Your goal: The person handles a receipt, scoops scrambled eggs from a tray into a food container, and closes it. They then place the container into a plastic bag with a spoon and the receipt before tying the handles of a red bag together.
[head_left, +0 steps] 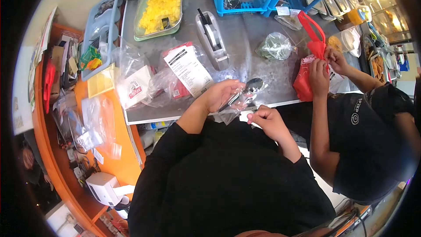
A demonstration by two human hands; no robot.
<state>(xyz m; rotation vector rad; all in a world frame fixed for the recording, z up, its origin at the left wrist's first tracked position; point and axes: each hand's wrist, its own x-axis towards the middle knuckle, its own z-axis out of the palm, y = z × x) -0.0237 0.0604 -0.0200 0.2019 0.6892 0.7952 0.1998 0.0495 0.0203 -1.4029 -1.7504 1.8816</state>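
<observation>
"What is being done with that packet?"

"Handling, I'd say: the left hand (219, 96) is curled under a wrapped spoon (253, 85), and the right hand (269, 125) has thumb and finger together on what looks like a white slip (246, 117), just beside it"

"And what would the next move call for?"

"A light, sure grip, since the film looks slippery; I can't tell if the slip belongs to the packet"

"Count the rest for me"

"One receipt (188, 70) just left of the left hand, one tape dispenser (219, 55) beyond it, one tray (139, 8) of yellow food farther off to the left. Past the right hand, one bag of greens (275, 46), and two co-worker's hands (319, 72) on one red bag (303, 85)"
</observation>
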